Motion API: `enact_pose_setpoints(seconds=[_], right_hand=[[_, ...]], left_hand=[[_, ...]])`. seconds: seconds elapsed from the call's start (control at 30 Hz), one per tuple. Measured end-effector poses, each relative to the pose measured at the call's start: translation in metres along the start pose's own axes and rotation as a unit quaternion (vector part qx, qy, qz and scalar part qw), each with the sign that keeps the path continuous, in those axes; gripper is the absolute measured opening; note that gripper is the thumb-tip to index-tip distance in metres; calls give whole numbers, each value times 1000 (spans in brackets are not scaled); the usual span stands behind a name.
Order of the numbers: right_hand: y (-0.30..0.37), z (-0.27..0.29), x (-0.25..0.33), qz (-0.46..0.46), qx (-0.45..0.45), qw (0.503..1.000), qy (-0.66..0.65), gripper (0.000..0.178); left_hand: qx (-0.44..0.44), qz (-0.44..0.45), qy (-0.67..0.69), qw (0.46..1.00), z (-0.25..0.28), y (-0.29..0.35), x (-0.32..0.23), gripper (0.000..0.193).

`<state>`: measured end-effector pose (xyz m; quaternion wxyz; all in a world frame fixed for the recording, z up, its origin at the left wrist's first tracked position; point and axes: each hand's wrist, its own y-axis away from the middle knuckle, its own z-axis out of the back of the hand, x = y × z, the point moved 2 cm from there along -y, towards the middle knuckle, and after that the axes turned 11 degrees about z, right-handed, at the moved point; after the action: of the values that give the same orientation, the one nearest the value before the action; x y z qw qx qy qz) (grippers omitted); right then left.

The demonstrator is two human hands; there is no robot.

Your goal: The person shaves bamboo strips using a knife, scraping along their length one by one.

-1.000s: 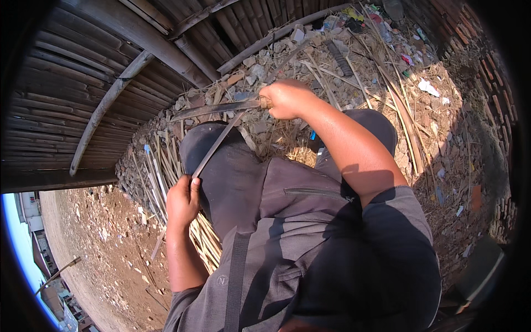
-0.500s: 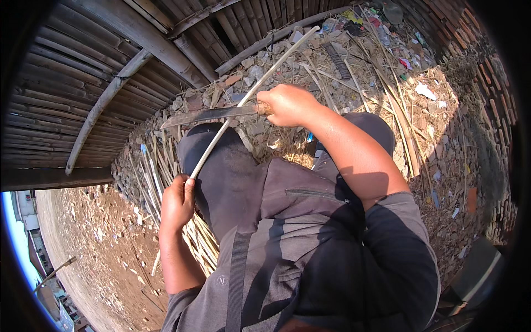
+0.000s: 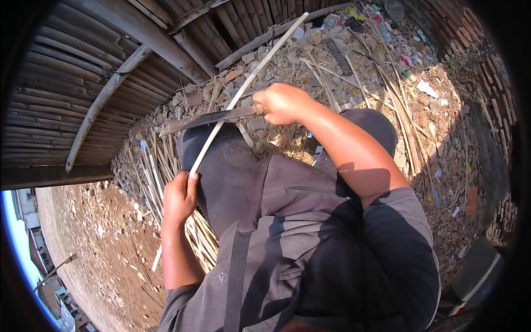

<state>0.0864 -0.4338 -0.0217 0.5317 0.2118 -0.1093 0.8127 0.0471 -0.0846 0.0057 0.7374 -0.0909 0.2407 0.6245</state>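
My left hand [image 3: 178, 196] is closed on the near end of a long, pale bamboo strip [image 3: 265, 63], thumb laid along it. The strip slants away up to the right, past my left knee. My right hand [image 3: 285, 103] grips the wooden handle of a machete [image 3: 191, 123]. Its long, dark blade points left and meets the strip crosswise just above the knee. Whether the edge bites into the strip is too small to tell. Beside my left forearm lies a bundle of cut bamboo strips [image 3: 200, 238], partly hidden by the arm and leg.
A bamboo-slat wall [image 3: 72, 99] with poles rises at the left. Rubble and litter [image 3: 254, 72] cover the ground ahead. More long strips [image 3: 404, 127] lie beyond my right knee, near a brick wall [image 3: 492, 99]. Bare brown soil [image 3: 110, 249] spreads on the left.
The strip's far end has shifted slightly up and left. The machete and right hand have moved a little left, and the blade still crosses the strip. My left hand keeps its grip.
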Motion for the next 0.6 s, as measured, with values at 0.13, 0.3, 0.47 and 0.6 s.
enact_pose_setpoints(seconds=[0.13,0.3,0.47,0.6], right_hand=[[6,-5,-70,-140,-42,982,-117,46],[-4,-5,-36,-96,-97,988,-72,31],[11,18,6,-47,23,998,29,30],[12,-8,-143,-273,-167,941,-107,45]], left_hand=[[-10,19,-16,1000,0,-5,-7,36],[-2,12,10,1000,4,-3,-2,36],[-23,-20,-14,999,-4,4,10,35],[-19,-10,-1,1000,0,0,9,34]])
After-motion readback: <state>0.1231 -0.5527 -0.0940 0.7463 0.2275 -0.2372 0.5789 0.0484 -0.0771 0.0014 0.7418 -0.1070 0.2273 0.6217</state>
